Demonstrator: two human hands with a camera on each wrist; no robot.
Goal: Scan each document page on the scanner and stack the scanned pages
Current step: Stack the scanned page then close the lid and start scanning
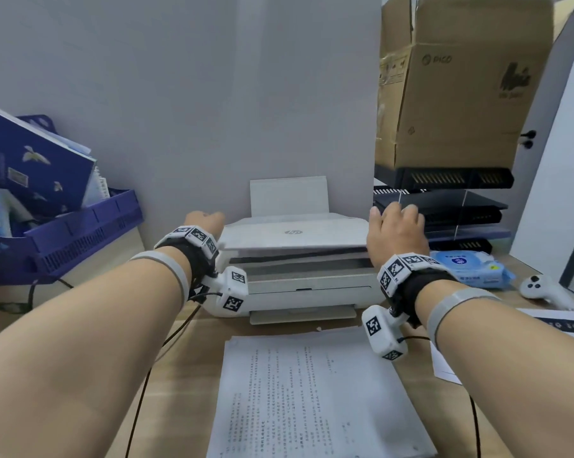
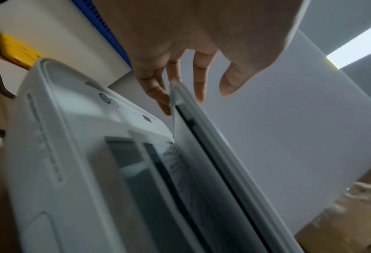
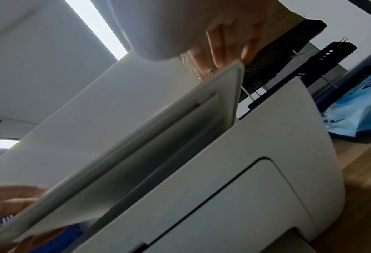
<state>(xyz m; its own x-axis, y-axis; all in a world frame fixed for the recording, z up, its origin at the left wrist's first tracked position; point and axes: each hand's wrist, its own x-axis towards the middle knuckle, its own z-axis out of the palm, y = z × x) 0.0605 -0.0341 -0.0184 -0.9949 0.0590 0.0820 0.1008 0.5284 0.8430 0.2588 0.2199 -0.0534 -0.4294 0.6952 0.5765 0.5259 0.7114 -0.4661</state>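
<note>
In the head view the scanner sits on the bench against the wall, and everything else is placed from it: the left hand is at its left lid corner, the right hand at its right one, and the lid is raised only a crack. A printed page lies on the bench just in front of the scanner, more sheets to its right. An HP logo shows on the lid; the cardboard box above and right reads "PICO"; the page's print is too small to read. In the left wrist view the fingers hang loosely spread around the lid's corner edge, touching rather than clamping. In the right wrist view the fingers curl over the lid's far corner, holding it. Whether a sheet lies on the glass I cannot tell. The likely trouble: with so light a hold the lid could slip and slam, shifting any page beneath it and skewing the scan.
</note>
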